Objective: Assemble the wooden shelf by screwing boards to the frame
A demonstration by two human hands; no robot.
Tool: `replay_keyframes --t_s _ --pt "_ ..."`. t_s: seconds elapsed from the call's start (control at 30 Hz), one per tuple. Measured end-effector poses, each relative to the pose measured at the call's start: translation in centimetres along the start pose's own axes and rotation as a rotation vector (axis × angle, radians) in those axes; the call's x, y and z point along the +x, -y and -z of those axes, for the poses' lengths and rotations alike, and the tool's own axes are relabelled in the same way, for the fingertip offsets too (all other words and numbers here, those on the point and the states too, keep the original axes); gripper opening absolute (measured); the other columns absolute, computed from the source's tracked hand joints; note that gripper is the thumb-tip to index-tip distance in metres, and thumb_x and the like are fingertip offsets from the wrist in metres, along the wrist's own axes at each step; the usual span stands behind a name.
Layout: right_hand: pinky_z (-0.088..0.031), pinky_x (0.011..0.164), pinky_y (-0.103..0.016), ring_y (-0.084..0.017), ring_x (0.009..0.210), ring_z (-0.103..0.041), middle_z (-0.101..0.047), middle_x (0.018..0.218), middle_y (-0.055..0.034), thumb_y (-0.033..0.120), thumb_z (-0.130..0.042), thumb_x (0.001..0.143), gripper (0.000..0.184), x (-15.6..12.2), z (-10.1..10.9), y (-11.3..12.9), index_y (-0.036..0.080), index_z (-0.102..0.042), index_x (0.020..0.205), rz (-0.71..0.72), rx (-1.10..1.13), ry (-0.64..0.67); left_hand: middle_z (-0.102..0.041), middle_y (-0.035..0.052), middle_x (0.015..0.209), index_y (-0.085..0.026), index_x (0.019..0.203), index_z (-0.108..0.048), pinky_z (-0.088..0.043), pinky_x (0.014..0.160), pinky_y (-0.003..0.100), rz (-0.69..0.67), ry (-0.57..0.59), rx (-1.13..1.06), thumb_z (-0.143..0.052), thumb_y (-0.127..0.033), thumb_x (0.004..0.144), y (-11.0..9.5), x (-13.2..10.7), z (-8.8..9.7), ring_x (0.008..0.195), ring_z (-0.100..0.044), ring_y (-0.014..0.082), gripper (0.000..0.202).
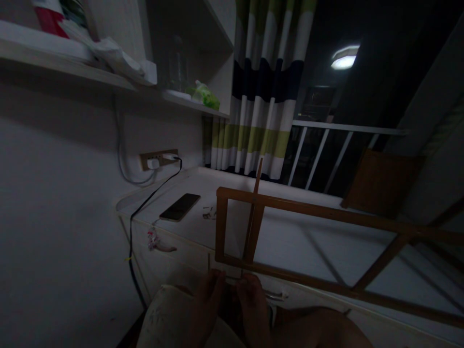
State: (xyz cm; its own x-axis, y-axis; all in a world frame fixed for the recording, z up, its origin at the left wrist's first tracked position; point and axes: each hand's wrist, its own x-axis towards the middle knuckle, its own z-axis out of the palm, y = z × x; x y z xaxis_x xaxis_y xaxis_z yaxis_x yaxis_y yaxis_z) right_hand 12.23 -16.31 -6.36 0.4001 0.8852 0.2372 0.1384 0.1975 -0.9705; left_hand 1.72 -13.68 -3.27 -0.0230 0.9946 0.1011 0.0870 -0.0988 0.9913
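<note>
My left hand [209, 296] and my right hand [252, 296] are close together at the bottom middle, above my lap. The fingers of both are pinched on a thin bent rod [232, 278] that spans the gap between them. It is too dark to tell exactly what the rod is. Just beyond my hands, a brown wooden frame [297, 205] with crossbars lies across the white desk [217, 181], its near end close to my fingers. Several small screws or metal fittings [209, 213] lie loose to the left of the frame.
A phone [180, 207] lies on the desk at left. A black cable [154, 191] runs from the wall socket [159, 158] over the desk edge. Drawer handles [277, 295] stick out in front. A brown panel [384, 181] leans at the back right. Shelves [195, 104] hang above.
</note>
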Motion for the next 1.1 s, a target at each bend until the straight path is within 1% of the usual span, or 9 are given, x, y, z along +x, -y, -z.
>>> replay_keyframes --t_s 0.1,0.13,0.27,0.37,0.53,0.7,0.8,0.97,1.1 --pt "-0.045 0.053 -0.022 -0.014 0.060 -0.059 -0.060 0.068 0.0017 0.035 -0.050 0.076 0.028 -0.2 0.5 0.1 0.021 -0.045 0.099 -0.025 -0.104 0.022 -0.050 -0.0019 0.058 -0.019 0.067 -0.050 -0.039 0.054 0.021 -0.053 -0.011 0.088 -0.049 -0.049 0.070 -0.5 -0.1 0.0 0.056 -0.048 0.0137 0.030" --pt "-0.045 0.055 -0.023 -0.015 0.061 -0.059 -0.060 0.070 0.0013 0.032 -0.049 0.076 0.028 -0.4 0.6 0.2 0.022 -0.045 0.101 0.001 -0.178 0.004 -0.051 -0.0013 0.060 -0.019 0.068 -0.050 -0.040 0.055 0.022 -0.077 -0.013 0.113 -0.048 -0.047 0.072 -0.6 -0.1 -0.1 0.058 -0.049 0.0142 0.029" --pt "-0.044 0.070 -0.032 -0.021 0.080 -0.058 -0.060 0.090 -0.0059 0.025 -0.045 0.077 0.024 -0.7 0.7 0.8 0.022 -0.050 0.101 0.201 -0.503 -0.084 -0.054 0.0016 0.070 -0.020 0.072 -0.051 -0.041 0.062 0.025 -0.180 -0.015 0.237 -0.045 -0.041 0.076 -1.0 -0.3 -0.2 0.065 -0.053 0.0161 0.023" --pt "-0.043 0.071 -0.035 -0.023 0.085 -0.056 -0.061 0.090 -0.0077 0.025 -0.042 0.079 0.021 -0.5 0.4 1.1 0.023 -0.055 0.096 0.283 -0.619 -0.065 -0.055 0.0038 0.082 -0.021 0.077 -0.054 -0.042 0.066 0.027 -0.224 -0.013 0.349 -0.044 -0.039 0.077 -1.6 -0.3 -0.4 0.072 -0.054 0.0176 0.020" --pt "-0.044 0.067 -0.032 -0.021 0.076 -0.058 -0.063 0.084 -0.0052 0.025 -0.043 0.079 0.018 0.3 0.3 1.6 0.023 -0.058 0.090 0.230 -0.527 -0.021 -0.054 0.0041 0.088 -0.023 0.080 -0.056 -0.041 0.067 0.027 -0.259 0.010 0.474 -0.041 -0.037 0.079 -2.5 -0.4 -0.7 0.076 -0.054 0.0183 0.021" --pt "-0.044 0.062 -0.026 -0.018 0.069 -0.060 -0.064 0.078 -0.0032 0.029 -0.043 0.079 0.019 0.9 0.5 2.7 0.022 -0.060 0.083 0.106 -0.342 0.038 -0.055 0.0045 0.090 -0.022 0.083 -0.056 -0.041 0.069 0.026 -0.267 0.093 0.397 -0.041 -0.036 0.080 -2.6 -0.5 -0.9 0.078 -0.055 0.0178 0.021" --pt "-0.043 0.062 -0.025 -0.017 0.069 -0.061 -0.065 0.078 -0.0030 0.031 -0.043 0.080 0.020 0.9 0.6 3.1 0.021 -0.060 0.084 0.048 -0.257 0.060 -0.056 0.0051 0.088 -0.021 0.084 -0.055 -0.041 0.071 0.026 -0.261 0.107 0.329 -0.040 -0.035 0.081 -2.1 -0.8 -1.1 0.080 -0.054 0.0179 0.021" --pt "-0.043 0.058 -0.022 -0.015 0.066 -0.061 -0.065 0.073 -0.0015 0.037 -0.044 0.080 0.021 0.8 0.8 2.7 0.021 -0.054 0.087 -0.030 -0.169 0.062 -0.057 0.0062 0.088 -0.020 0.085 -0.051 -0.040 0.071 0.027 -0.180 0.117 0.269 -0.035 -0.037 0.083 -0.8 -1.2 -1.6 0.079 -0.055 0.0181 0.023" --pt "-0.042 0.056 -0.021 -0.015 0.063 -0.059 -0.063 0.069 -0.0010 0.038 -0.048 0.077 0.020 0.9 0.9 2.0 0.020 -0.054 0.080 -0.028 -0.125 0.032 -0.059 0.0057 0.083 -0.019 0.084 -0.051 -0.040 0.071 0.027 -0.117 0.120 0.252 -0.035 -0.039 0.083 0.1 -1.0 -1.9 0.077 -0.055 0.0183 0.025"
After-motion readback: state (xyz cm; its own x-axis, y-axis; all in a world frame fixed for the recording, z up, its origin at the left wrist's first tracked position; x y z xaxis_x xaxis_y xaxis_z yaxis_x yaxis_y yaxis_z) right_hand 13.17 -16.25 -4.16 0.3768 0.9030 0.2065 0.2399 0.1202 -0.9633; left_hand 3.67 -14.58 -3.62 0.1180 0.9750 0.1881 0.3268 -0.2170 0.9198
